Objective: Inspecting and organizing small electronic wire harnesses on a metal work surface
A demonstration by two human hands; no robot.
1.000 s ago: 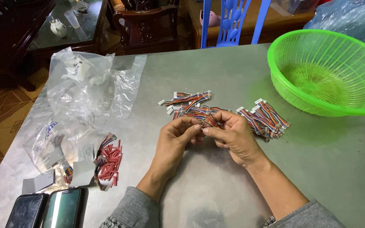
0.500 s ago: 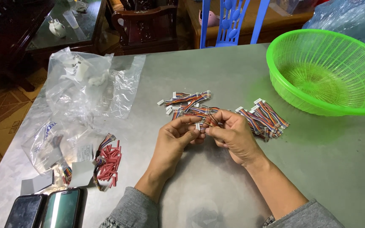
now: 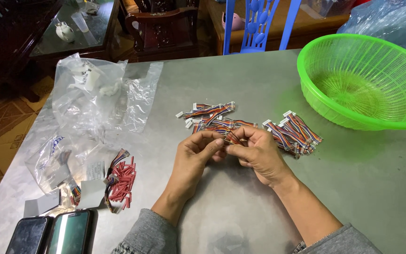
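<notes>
Item: one short multicoloured wire harness [image 3: 231, 138], pinched between our left hand [image 3: 197, 157] and our right hand [image 3: 258, 155], both sets of fingertips closed on it just in front of the loose harness pile [image 3: 211, 117].

Change noted: against the two earlier views, our hands have barely shifted; they sit at the same spot before the pile, fingers drawn a little closer together over the piece. We judge the handling of this one harness is ongoing, not finished, and nothing has been set down.

Appearance: thin ribbon of red, orange, blue and dark strands; mostly hidden by our fingertips, so its connector end cannot be made out.

Placed relative to the pile:
- Bundled harnesses [image 3: 293, 133], with white connectors, just to its right, touching our right hand's far side.
- Green plastic basket [image 3: 323, 101], further right, apart.
- Clear plastic bags [image 3: 97, 96], to its left.
- Red connector housings [image 3: 122, 181], left and nearer us.
- Two phones [image 3: 50, 233], at the near left corner.
- Grey table [image 3: 377, 188] beneath all.
</notes>
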